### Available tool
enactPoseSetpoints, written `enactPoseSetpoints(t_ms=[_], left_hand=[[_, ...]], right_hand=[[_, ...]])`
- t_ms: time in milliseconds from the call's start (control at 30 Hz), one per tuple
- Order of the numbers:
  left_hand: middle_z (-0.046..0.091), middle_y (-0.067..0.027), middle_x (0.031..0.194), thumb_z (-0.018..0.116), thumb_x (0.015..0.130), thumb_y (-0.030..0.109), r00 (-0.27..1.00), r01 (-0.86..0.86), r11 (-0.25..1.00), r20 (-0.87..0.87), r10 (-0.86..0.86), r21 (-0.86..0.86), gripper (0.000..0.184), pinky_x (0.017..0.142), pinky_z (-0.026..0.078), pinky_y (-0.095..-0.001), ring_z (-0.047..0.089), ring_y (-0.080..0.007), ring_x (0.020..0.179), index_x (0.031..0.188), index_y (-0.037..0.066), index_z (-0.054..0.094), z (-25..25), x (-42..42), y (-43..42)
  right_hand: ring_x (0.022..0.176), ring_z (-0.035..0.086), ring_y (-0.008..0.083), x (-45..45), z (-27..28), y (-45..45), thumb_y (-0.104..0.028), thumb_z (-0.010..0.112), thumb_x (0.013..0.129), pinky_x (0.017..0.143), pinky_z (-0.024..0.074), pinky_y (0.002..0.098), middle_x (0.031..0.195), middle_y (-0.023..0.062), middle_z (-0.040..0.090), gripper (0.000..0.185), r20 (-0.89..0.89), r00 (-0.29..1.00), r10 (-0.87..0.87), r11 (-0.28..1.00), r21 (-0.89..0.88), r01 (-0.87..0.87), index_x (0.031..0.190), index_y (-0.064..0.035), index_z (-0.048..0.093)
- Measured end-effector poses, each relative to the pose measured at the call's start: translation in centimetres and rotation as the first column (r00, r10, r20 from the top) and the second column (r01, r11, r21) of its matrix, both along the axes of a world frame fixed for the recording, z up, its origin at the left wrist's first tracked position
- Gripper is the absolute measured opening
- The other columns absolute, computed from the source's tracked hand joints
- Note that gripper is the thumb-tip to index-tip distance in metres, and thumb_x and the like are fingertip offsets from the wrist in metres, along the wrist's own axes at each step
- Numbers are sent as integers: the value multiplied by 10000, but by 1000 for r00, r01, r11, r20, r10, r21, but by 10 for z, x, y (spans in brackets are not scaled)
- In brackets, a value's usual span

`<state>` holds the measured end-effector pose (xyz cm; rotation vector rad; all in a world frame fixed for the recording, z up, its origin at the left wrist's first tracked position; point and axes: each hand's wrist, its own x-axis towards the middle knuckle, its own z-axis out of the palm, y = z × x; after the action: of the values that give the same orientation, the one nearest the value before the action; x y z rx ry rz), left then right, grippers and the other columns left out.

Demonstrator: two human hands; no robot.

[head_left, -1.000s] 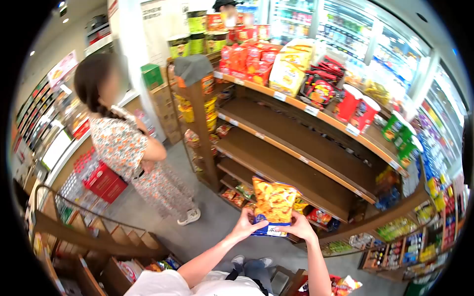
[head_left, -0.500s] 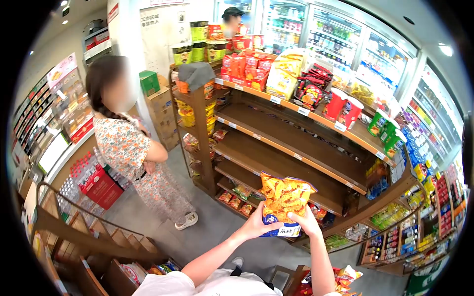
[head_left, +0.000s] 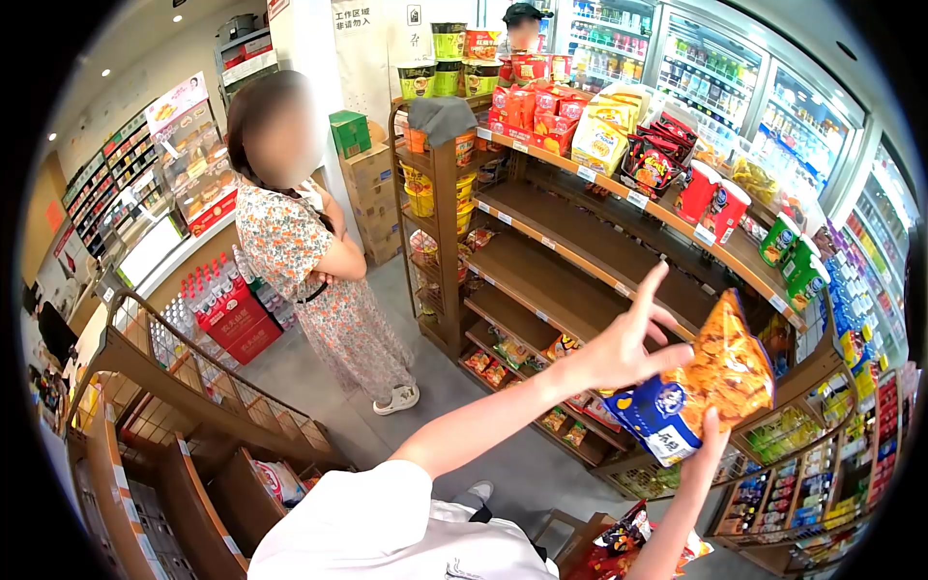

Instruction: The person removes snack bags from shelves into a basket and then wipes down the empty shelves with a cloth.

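A blue and orange bag of chips (head_left: 730, 372) is tilted in front of me, on the right of the head view. My right hand (head_left: 708, 452) grips its lower edge, the thumb pressed on the front. My left hand (head_left: 628, 338) is raised beside the bag with the index finger stretched out toward the shelf and the other fingers apart. Its thumb overlaps the bag's left side; whether it touches the bag I cannot tell. Behind both hands stands a brown shelf unit (head_left: 570, 280), its top tier carrying snack packets and red cups (head_left: 720, 208).
A person in a floral dress (head_left: 290, 232) stands to the left with arms folded. Someone in a dark cap (head_left: 525, 19) is behind the shelf. Lower left is another shelf rack (head_left: 184, 474). Red snack bags (head_left: 633, 536) lie low by my right arm. Drink coolers (head_left: 715, 58) line the back.
My left hand has let go of the chip bag and lifted with its index finger out. The bag, now in my right hand alone, has shifted right and tilted. The view has turned left.
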<state>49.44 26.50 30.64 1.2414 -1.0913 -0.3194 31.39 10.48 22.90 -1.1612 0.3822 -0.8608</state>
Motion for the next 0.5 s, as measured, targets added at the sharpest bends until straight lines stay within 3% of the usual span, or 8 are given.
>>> enactPoseSetpoints(t_ms=[100,167,233,267,400,500], left_hand=[[576,-255,1110,756,813,411,995,94,995,-48,-93,14,1157,809,523,-400,632,-274,905,1496,69,-113,-18,-37,-1],[517,-288,1220,798,761,419,993,111,989,34,-115,94,1147,953,456,-405,570,-334,1091,1480,-6,12,-36,-58,1],[477,-242,1307,816,752,357,995,45,993,89,-55,111,1059,1025,407,-406,514,-319,1198,1465,-9,123,-52,-75,3],[478,-239,1314,826,739,335,994,45,996,94,-52,79,1008,1029,403,-376,508,-299,1213,1437,-38,201,-62,-80,2],[508,-185,1303,808,769,272,988,116,980,-118,-98,160,910,1017,413,-346,517,-212,1175,1407,-54,246,-73,-101,19],[519,-185,1294,804,774,273,981,142,978,-153,-118,152,888,1014,418,-347,529,-215,1167,1397,-50,259,-82,-109,24]], right_hand=[[1192,520,242,-21,10,3,-267,634,900,1016,416,367,1343,144,492,655,-18,1000,-21,999,-51,20,1414,-2,326],[1198,519,239,-33,12,6,-240,641,898,1018,415,367,1349,136,493,653,-51,999,0,999,-54,-2,1418,-2,325],[1191,524,236,-41,7,12,-234,658,888,1020,414,365,1343,132,500,655,-111,994,-8,998,-57,1,1409,1,340],[1134,545,231,-41,6,18,-188,728,826,1002,411,352,1268,143,536,677,-95,995,-37,999,-29,34,1364,21,375],[1115,544,217,-53,-7,35,-142,754,798,1001,407,348,1238,124,554,676,-203,979,-28,997,-83,11,1345,26,393],[1101,554,209,-64,-17,41,-88,756,783,987,421,341,1227,123,560,665,-238,970,-47,998,-50,36,1330,38,400]])
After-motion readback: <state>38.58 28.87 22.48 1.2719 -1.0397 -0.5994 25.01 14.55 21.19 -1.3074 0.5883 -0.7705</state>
